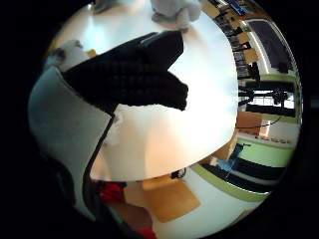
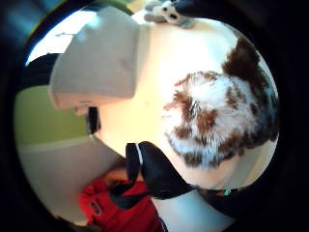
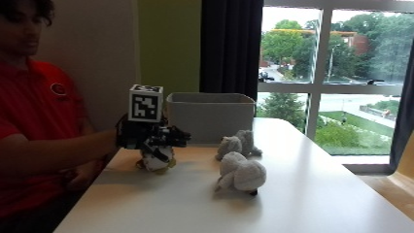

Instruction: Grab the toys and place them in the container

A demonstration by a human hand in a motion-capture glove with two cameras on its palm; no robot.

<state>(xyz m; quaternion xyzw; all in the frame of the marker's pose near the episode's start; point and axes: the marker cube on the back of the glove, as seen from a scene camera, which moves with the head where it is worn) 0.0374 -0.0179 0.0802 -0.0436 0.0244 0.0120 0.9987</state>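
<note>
- Right hand (image 3: 152,138): gloved, over the near-left part of the white surface (image 3: 310,194), just in front of the container.
- Fingers (image 1: 149,74): extended and only slightly bent in the little-finger palm view; whether they touch the toy below cannot be told.
- Spotted toy (image 3: 157,160): brown-and-white plush on the surface directly under the fingers; it fills much of the thumb-side palm view (image 2: 217,121).
- Grey toy (image 3: 240,174): on the surface well beyond the fingertips, toward the window.
- Second grey toy (image 3: 236,144): behind the first, near the container's corner.
- Container (image 3: 210,114): grey fabric box, open-topped, just behind the hand.
</note>
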